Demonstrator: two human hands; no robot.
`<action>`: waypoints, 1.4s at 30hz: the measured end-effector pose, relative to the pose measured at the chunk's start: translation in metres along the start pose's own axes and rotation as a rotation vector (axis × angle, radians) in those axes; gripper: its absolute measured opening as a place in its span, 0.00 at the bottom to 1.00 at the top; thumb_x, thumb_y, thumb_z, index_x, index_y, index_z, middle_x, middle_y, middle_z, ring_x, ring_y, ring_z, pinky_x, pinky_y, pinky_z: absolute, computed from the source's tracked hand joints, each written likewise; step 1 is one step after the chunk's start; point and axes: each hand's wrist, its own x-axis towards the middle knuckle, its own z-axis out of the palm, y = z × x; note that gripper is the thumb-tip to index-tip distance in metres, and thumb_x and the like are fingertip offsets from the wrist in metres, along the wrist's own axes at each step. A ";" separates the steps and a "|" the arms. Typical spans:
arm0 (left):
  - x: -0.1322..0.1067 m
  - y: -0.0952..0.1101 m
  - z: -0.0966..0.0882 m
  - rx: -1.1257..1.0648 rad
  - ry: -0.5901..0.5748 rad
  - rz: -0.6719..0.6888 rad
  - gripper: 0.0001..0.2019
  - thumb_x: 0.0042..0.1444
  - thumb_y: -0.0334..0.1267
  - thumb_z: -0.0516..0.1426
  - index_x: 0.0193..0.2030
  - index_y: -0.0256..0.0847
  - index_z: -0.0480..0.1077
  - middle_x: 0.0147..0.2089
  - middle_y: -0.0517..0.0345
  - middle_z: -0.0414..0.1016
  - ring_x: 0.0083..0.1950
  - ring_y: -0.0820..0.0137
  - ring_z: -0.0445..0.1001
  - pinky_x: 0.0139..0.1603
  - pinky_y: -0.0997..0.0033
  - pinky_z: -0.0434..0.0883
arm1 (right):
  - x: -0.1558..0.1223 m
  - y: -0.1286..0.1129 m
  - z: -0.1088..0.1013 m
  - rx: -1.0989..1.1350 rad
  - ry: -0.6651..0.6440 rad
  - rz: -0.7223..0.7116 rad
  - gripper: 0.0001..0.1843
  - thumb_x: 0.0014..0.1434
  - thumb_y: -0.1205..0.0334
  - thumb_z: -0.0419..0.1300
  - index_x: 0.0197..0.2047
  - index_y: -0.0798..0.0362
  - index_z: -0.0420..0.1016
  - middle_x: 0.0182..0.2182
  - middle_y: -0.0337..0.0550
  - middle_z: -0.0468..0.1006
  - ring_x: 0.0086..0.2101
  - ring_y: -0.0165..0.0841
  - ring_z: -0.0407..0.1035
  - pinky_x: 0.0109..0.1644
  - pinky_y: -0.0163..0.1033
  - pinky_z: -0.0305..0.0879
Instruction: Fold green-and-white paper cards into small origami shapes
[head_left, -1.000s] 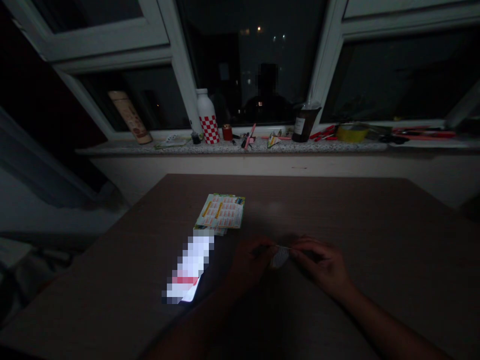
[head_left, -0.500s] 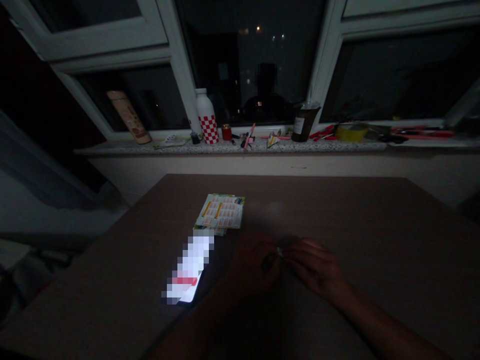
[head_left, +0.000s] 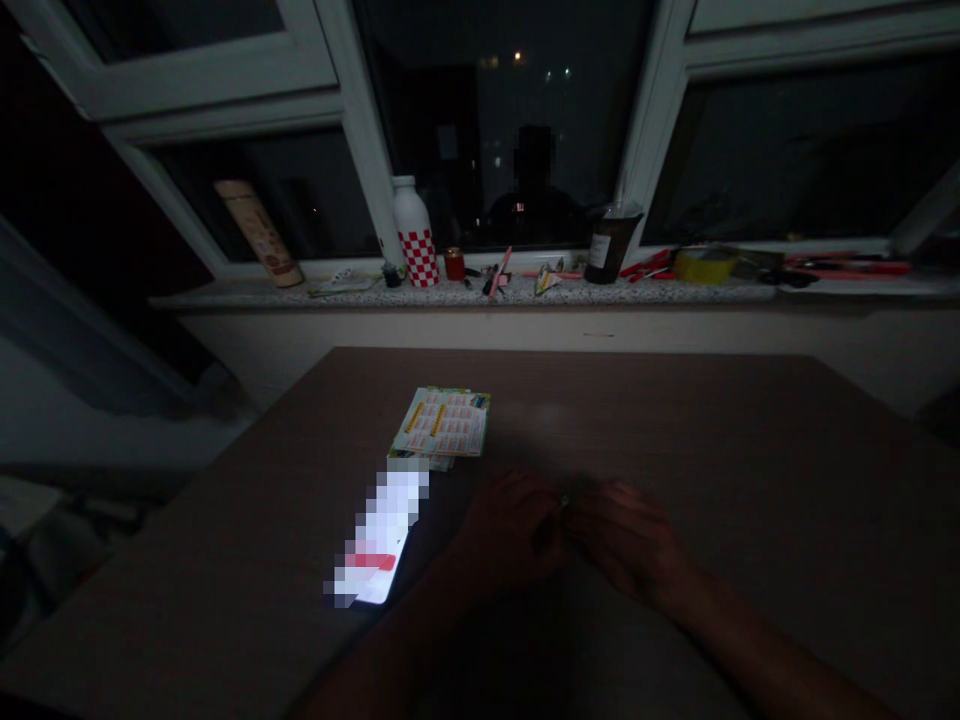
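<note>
The room is dark. My left hand [head_left: 506, 535] and my right hand [head_left: 626, 540] meet over the brown table [head_left: 712, 450], fingertips pinched together on a small pale piece of paper [head_left: 562, 502] of which only a sliver shows. Both hands have their fingers curled closed. Just left of my left hand lies a lit phone [head_left: 379, 540], screen up. A stack of printed orange-and-green cards [head_left: 442, 425] sits beyond the phone.
A stone windowsill [head_left: 465, 293] runs behind the table with a white bottle with red checks [head_left: 415, 235], a brown tube [head_left: 259, 235], a dark cup [head_left: 609, 245], a yellow tape roll [head_left: 701, 265] and several pens. Dark windows reflect a person.
A second ago the paper piece showed wide between my hands. My hands have since come together and now it is almost fully covered by my fingers.
</note>
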 end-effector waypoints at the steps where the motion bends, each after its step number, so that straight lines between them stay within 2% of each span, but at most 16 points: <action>1: 0.000 -0.001 -0.001 -0.003 0.002 -0.014 0.05 0.46 0.29 0.55 0.31 0.39 0.67 0.35 0.55 0.74 0.39 0.66 0.70 0.44 0.64 0.64 | 0.000 0.000 -0.001 0.002 0.013 0.000 0.13 0.59 0.73 0.55 0.46 0.51 0.72 0.36 0.45 0.79 0.35 0.35 0.72 0.38 0.43 0.67; 8: -0.002 -0.004 -0.011 0.010 -0.005 -0.091 0.05 0.45 0.30 0.56 0.31 0.40 0.67 0.36 0.55 0.74 0.41 0.64 0.69 0.45 0.63 0.63 | 0.002 0.000 -0.008 0.011 0.115 0.016 0.15 0.55 0.72 0.60 0.46 0.50 0.73 0.34 0.45 0.80 0.33 0.36 0.74 0.37 0.43 0.69; 16: -0.002 -0.009 -0.018 -0.005 0.028 -0.127 0.07 0.42 0.28 0.56 0.30 0.39 0.67 0.36 0.55 0.74 0.39 0.65 0.70 0.42 0.64 0.65 | 0.002 0.003 -0.012 0.040 0.122 0.099 0.13 0.56 0.71 0.59 0.44 0.50 0.74 0.34 0.44 0.80 0.34 0.36 0.74 0.38 0.43 0.69; 22: -0.007 -0.013 -0.018 -0.039 0.072 -0.200 0.07 0.47 0.30 0.56 0.35 0.41 0.67 0.40 0.54 0.73 0.43 0.65 0.70 0.44 0.64 0.66 | 0.000 0.008 -0.018 0.037 0.146 0.136 0.13 0.56 0.71 0.58 0.44 0.49 0.74 0.34 0.44 0.80 0.33 0.36 0.74 0.37 0.44 0.69; 27: -0.008 -0.004 -0.008 -0.073 0.045 -0.178 0.15 0.53 0.38 0.57 0.48 0.42 0.67 0.46 0.51 0.72 0.48 0.63 0.69 0.49 0.61 0.66 | 0.004 0.004 -0.017 0.054 0.117 0.125 0.12 0.57 0.71 0.58 0.44 0.50 0.73 0.33 0.45 0.80 0.32 0.36 0.73 0.36 0.43 0.68; 31: -0.005 -0.003 -0.003 -0.082 0.045 -0.073 0.07 0.58 0.35 0.54 0.43 0.41 0.70 0.41 0.53 0.74 0.42 0.68 0.71 0.45 0.66 0.68 | 0.004 0.004 -0.016 0.054 0.069 0.119 0.12 0.58 0.71 0.57 0.45 0.50 0.73 0.33 0.44 0.79 0.31 0.36 0.73 0.36 0.43 0.68; 34: -0.005 -0.004 -0.002 -0.104 0.078 -0.032 0.07 0.59 0.33 0.53 0.40 0.40 0.71 0.37 0.54 0.74 0.40 0.69 0.70 0.43 0.68 0.68 | 0.005 0.004 -0.014 0.081 0.094 0.145 0.12 0.57 0.70 0.58 0.44 0.50 0.72 0.33 0.44 0.79 0.32 0.36 0.72 0.37 0.43 0.68; 42: -0.005 -0.002 -0.004 -0.271 0.036 -0.153 0.08 0.60 0.36 0.52 0.37 0.39 0.72 0.35 0.55 0.74 0.38 0.70 0.71 0.40 0.70 0.67 | 0.012 -0.005 -0.014 0.272 0.121 0.281 0.07 0.58 0.69 0.58 0.38 0.51 0.75 0.29 0.42 0.78 0.30 0.34 0.72 0.36 0.41 0.67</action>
